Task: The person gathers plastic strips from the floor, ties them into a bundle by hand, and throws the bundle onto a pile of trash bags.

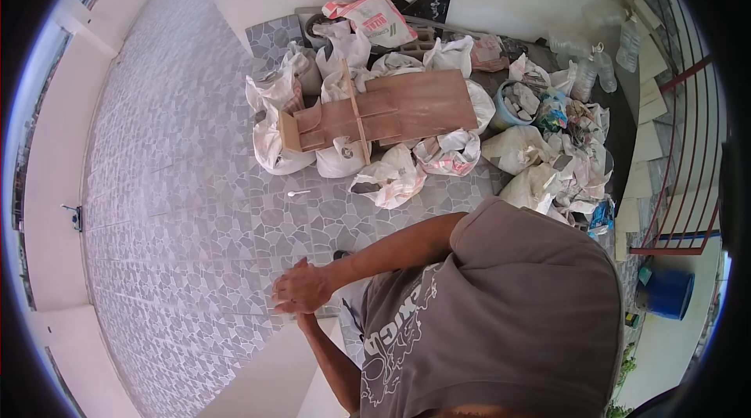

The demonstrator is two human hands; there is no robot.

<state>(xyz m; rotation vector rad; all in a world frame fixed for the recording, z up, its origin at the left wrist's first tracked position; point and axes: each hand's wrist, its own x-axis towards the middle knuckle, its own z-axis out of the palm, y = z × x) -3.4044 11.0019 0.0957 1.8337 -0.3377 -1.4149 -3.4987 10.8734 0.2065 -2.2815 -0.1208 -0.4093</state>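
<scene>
My right hand (307,286) lies across my left hand (303,318) in front of my body, the two touching above the tiled floor (195,207). The right hand's fingers look stretched out and slightly bent, a little blurred. Most of my left hand is hidden beneath the right, so its fingers cannot be made out. No object shows in or between the hands. On the floor beyond them lies a small white item like a spoon (298,193).
Brown wooden boards (430,105) rest on several filled white sacks (395,175) by the wall. Beside them stand a blue bucket of rubble (516,103) and plastic bottles (605,70). A red railing (665,175) edges the stairs, with a blue barrel (665,293) nearby.
</scene>
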